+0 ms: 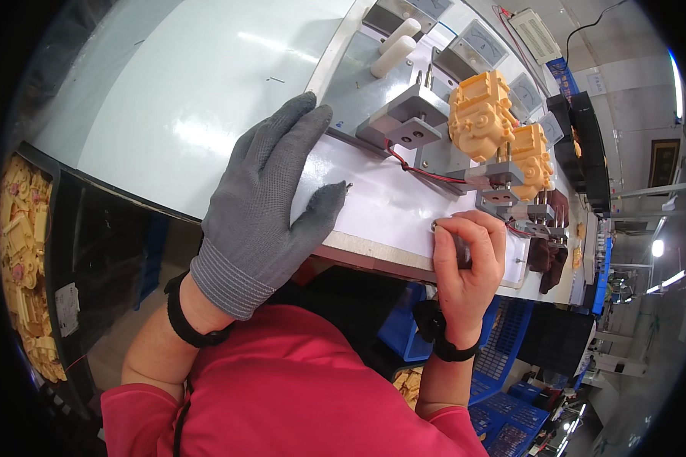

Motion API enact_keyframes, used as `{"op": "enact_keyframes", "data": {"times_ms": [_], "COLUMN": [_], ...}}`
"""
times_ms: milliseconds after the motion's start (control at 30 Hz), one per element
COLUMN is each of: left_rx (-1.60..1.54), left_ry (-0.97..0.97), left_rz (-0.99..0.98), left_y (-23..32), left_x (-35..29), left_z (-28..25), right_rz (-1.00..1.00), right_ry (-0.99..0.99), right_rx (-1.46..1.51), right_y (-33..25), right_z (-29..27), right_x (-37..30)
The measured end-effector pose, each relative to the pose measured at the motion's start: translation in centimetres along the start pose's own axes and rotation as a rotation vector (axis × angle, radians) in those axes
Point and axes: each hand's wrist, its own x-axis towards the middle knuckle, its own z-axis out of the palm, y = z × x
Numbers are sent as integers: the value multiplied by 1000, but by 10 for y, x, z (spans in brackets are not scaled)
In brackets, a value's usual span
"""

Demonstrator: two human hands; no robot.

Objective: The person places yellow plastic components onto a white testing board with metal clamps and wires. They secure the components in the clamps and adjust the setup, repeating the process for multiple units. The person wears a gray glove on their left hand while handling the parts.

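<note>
- Small dark cylindrical part (pixel 460 251): clamped in the curled fingers of the bare right hand (pixel 469 255), at the near edge of the table (pixel 168 99); a metal tip shows at the thumb side.
- Left hand (pixel 263 198): gloved in grey knit, fingers spread flat and open, palm down on the white table surface, holding nothing. A small metal pin (pixel 348 184) lies just beside its thumb tip.
- Both wrists carry a black band.
- Grey metal fixture (pixel 404 122): sits beyond the hands, with a red wire (pixel 415 169) running from it.
- Yellow plastic housings (pixel 480 114): two are mounted upright on the fixtures to the right.
- Black bin (pixel 30 251): at the far left, below table level, filled with more yellow parts.
</note>
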Motion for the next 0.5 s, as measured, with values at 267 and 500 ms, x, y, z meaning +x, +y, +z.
{"op": "enact_keyframes", "data": {"times_ms": [267, 500], "left_rx": [-13, -9], "left_ry": [-16, 29], "left_rz": [-28, 13], "left_y": [2, -1], "left_x": [1, 0], "left_z": [-2, 2], "right_rz": [76, 87], "right_ry": [-16, -10], "right_rx": [38, 16], "right_y": [-5, -4], "right_z": [1, 2], "right_x": [1, 0]}}
